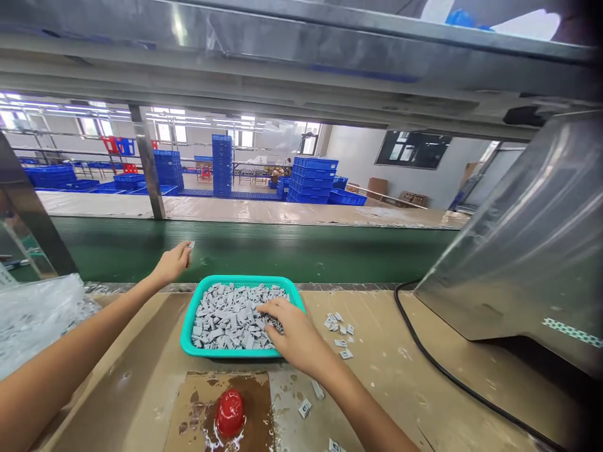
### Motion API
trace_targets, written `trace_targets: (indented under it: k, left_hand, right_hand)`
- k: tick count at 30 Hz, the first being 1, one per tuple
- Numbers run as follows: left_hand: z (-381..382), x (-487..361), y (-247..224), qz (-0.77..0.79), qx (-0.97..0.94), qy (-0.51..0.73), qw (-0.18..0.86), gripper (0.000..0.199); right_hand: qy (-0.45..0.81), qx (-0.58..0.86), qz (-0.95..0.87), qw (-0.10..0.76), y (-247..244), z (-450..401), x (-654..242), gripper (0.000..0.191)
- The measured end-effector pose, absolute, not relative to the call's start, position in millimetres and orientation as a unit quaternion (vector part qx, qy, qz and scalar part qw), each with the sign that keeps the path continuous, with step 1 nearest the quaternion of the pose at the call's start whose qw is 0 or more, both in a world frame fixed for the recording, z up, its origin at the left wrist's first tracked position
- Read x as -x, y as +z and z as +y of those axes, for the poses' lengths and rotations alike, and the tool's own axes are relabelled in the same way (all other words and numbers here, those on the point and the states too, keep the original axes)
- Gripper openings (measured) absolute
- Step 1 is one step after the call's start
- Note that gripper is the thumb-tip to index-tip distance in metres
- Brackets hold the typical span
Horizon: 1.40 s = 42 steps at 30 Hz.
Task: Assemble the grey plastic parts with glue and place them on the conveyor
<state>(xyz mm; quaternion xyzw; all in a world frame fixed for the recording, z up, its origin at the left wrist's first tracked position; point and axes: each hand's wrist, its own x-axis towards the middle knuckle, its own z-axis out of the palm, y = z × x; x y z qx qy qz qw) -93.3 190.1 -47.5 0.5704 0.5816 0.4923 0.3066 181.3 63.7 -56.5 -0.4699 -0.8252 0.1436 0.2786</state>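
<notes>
Left grip [174, 263] pinching small piece [191, 245], green belt [282, 251] behind it; right grip [292, 329] loosely spread over grey parts [230, 319]; teal basket [226, 353] under right grip, heaped with these; loose parts [334, 326] just right of right grip, on worktop [377, 376]

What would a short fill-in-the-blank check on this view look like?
1. The left hand pinches a small piece; over the teal basket of gray pieces is the ____ hand.
2. The domed object nearer than the basket is coloured ____.
3. The cable right of the basket is coloured ____.

Missing words: right; red; black.
</notes>
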Motion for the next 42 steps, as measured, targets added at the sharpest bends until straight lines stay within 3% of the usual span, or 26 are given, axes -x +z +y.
trace_targets:
  k: [7, 13, 18, 23, 29, 35, 42]
  left_hand:
    - [182, 97, -79, 0.646, -0.678, 0.321, 0.141, 0.056]
    - [156, 94, -108, 0.680, -0.689, 0.248, 0.040, 0.054]
    - [158, 96, -112, 0.689, -0.687, 0.231, -0.005, 0.050]
    - [158, 95, -113, 0.680, -0.687, 0.255, -0.004, 0.045]
    - [155, 96, -105, 0.654, -0.688, 0.315, 0.013, 0.048]
    - [133, 65, -62, 0.587, -0.697, 0.410, 0.045, 0.042]
    - [94, 3, -43, 0.380, -0.858, 0.295, 0.183, 0.027]
  right_hand:
    - [0.114, 0.471, -0.826, 0.288, -58, 63, -182, 0.035]
    - [0.061, 0.465, -0.853, 0.231, -63, 68, -185, 0.050]
    - [0.146, 0.459, -0.842, 0.241, -54, 68, -184, 0.039]
    - [0.207, 0.477, -0.826, 0.218, -47, 67, -184, 0.030]
    - [0.219, 0.484, -0.805, 0.264, -52, 67, -183, 0.025]
    - [0.230, 0.501, -0.774, 0.312, -58, 72, -185, 0.036]
    - [0.277, 0.493, -0.744, 0.356, -62, 79, -188, 0.021]
